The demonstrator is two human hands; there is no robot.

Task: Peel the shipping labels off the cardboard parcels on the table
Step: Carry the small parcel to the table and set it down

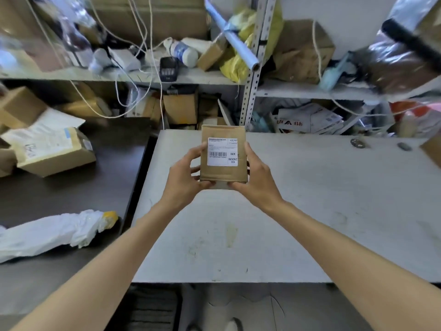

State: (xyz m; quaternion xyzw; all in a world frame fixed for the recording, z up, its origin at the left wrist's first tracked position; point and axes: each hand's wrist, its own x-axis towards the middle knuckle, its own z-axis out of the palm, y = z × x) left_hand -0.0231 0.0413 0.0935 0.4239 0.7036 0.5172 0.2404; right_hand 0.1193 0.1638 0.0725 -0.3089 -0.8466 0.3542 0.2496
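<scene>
A small brown cardboard parcel (223, 173) held upright above the grey bench (310, 211), its white barcode shipping label (222, 151) fully stuck on, facing the camera.

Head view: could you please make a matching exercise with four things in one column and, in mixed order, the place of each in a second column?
Things
1. small parcel
2. shipping label
3. white plastic bag
4. white bottle

Places
A. on the shelf at the back
B. held between the left hand and the right hand, above the grey table
C. stuck flat on the parcel's front face
D. lying on the dark table at the left

Pairs: 1-B, 2-C, 3-D, 4-A
</scene>
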